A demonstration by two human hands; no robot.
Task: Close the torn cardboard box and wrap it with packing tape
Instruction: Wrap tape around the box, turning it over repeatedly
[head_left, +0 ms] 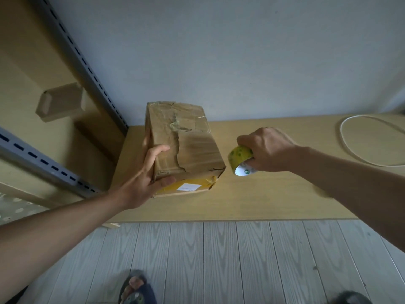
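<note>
Two hands in use, one for each thing. Held the cardboard box at its near left corner with the left hand, fingers laid over the top and thumb pressed to the near face, seemingly to stop any sliding and to push the torn top down. Found the box standing on the far left part of the wooden table, close to the wall and near the metal shelf rail, with the yellow side and its white label turned toward the person. Showed a ragged tear across the top, with old shiny tape around it; looked mostly flat and closed there, though not sealed. Gripped the roll of tape in the right hand, fingers curled round it from above, near the right edge of the box but apart from it. Could not tell whether lifted or resting on the table, and could not make out any loose strip pulled from the roll. Judged this as the beginning of the wrapping: box pressed shut by hand, no new tape on it yet. Would probably need to find the free end of the tape first and stick it near the tear, under pressure from the left hand. Might see the torn flap rise again on too early a release. Noted also a white cable loop at the far right of the table and a small box on the shelf at the left, both well apart from the work.
</note>
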